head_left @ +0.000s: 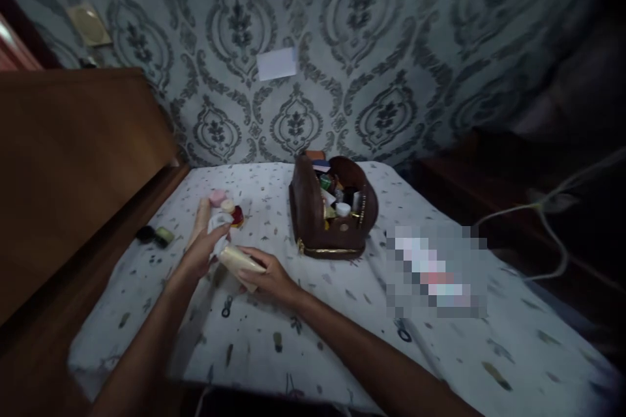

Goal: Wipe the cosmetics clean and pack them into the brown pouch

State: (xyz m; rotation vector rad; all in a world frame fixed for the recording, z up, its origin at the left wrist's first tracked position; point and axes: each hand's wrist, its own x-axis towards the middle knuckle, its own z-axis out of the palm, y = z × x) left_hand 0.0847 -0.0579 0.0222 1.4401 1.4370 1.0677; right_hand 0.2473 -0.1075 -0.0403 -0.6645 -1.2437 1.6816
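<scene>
My right hand [270, 279] is wrapped round the body of a cream-coloured squeeze tube [239, 260], which lies tilted above the bed-like surface. The fingers of my left hand [204, 253] are closed at the tube's white cap end; whether the cap is on or loose I cannot tell. Just beyond my left hand are a pink round container [217, 197], a small cream-lidded jar [227, 206], a red jar [237, 215] and a pale, long tube [201, 215]. An open brown cosmetic bag [313, 221] with a gold zip stands to the right, holding several small containers.
A white patterned cloth [337, 326] covers the surface. At its left edge lie a dark round item [145, 234] and a greenish small container [164, 236]. A wooden panel [73, 176] rises at the left. On the right are a blurred-out patch [435, 273] and a pale cable [552, 208].
</scene>
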